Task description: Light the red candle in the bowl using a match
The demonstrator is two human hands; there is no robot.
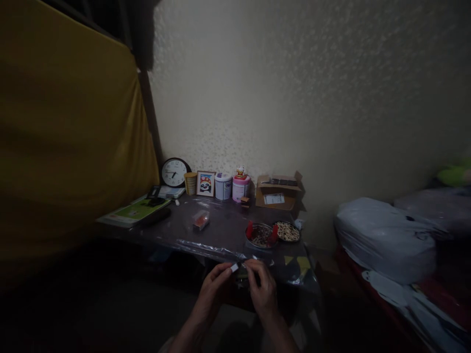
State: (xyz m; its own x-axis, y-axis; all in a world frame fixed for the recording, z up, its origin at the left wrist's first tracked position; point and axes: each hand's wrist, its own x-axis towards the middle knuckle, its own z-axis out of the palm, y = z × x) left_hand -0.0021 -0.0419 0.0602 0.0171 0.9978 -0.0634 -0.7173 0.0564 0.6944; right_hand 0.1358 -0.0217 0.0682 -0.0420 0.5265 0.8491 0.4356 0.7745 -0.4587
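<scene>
Just in front of the table's near edge, my left hand is closed in a pinch on a small white piece, whose kind I cannot make out. Close beside it, my right hand has thumb and forefinger pinched together; what lies between them is too small and dim to name. The fingertips of both hands almost meet. Beyond them on the table stand a round dish of dark bits with red pieces at its sides and a dish of pale, short sticks. A small clear-wrapped box lies farther left.
Along the wall stand a clock, a yellow cup, a framed panda picture, a white tub, a pink tub and a cardboard box. A yellow curtain hangs left; white bags lie right.
</scene>
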